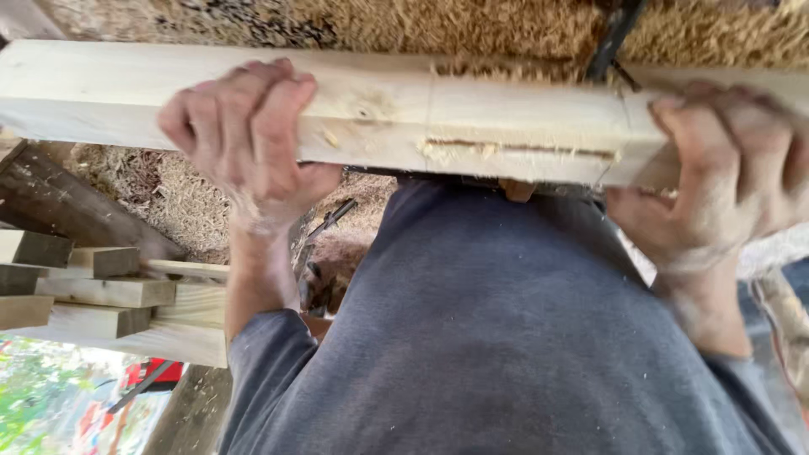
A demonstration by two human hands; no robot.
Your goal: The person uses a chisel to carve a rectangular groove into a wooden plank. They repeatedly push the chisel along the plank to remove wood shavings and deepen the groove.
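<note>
Both hands have their grip closed on the pale wooden beam point(438, 109): my left hand point(249, 139) wraps over its top edge with fingers curled down the near face and thumb tucked under, and my right hand point(725, 173) clamps the end at the right, fingers over the top and thumb pressing the near face. The beam lies level across the view, just above my dark grey shirt point(506, 337), with wood shavings point(337, 25) heaped beyond it.

It looks like solid squared softwood, stiff and fairly heavy, so I judge it wants two hands set well apart, as they are. The sawn faces are dry and rough, unlikely to slip, though a long slot point(522, 150) cut into the near face has frayed, splintery edges; I would keep my fingers off that stretch.

Both wrists are bent back, forearms rising from below. Stacked timber offcuts point(93, 295) sit low at the left.
</note>
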